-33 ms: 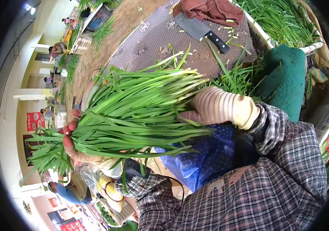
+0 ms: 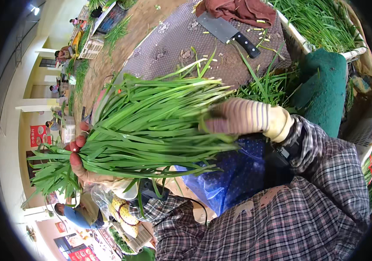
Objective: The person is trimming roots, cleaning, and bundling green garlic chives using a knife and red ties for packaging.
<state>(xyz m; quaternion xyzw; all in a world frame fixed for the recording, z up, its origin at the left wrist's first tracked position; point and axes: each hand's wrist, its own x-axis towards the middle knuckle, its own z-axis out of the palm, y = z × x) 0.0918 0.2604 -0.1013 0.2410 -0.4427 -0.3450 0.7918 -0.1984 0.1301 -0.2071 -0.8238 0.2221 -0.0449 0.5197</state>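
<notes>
A big bunch of garlic chives (image 2: 151, 126), with flat green leaves and pale stem ends, lies across the middle of the view. Wrapped round its leafy left part is my left hand (image 2: 79, 152), its reddish fingertips showing at the far side; leaf tips hang out beyond it. My right hand (image 2: 242, 116), in a cream glove with purple-grey stripes, is at the stem ends on the right. Its fingers are blurred by motion and partly among the leaves, so their grip is unclear. Beneath the bunch shows blue dotted plastic (image 2: 225, 178) over my lap.
A cleaver (image 2: 225, 32) with a black handle lies on a textured mat (image 2: 164, 48) beside a brown cloth (image 2: 238, 12). Cut stem bits are scattered there. At right stand a crate of chives (image 2: 316, 24) and a green-covered shape (image 2: 323, 87). People work at the far left.
My right hand has shifted slightly, its fingers now more blurred at the stem ends. My left hand and the bunch stay nearly in place.
</notes>
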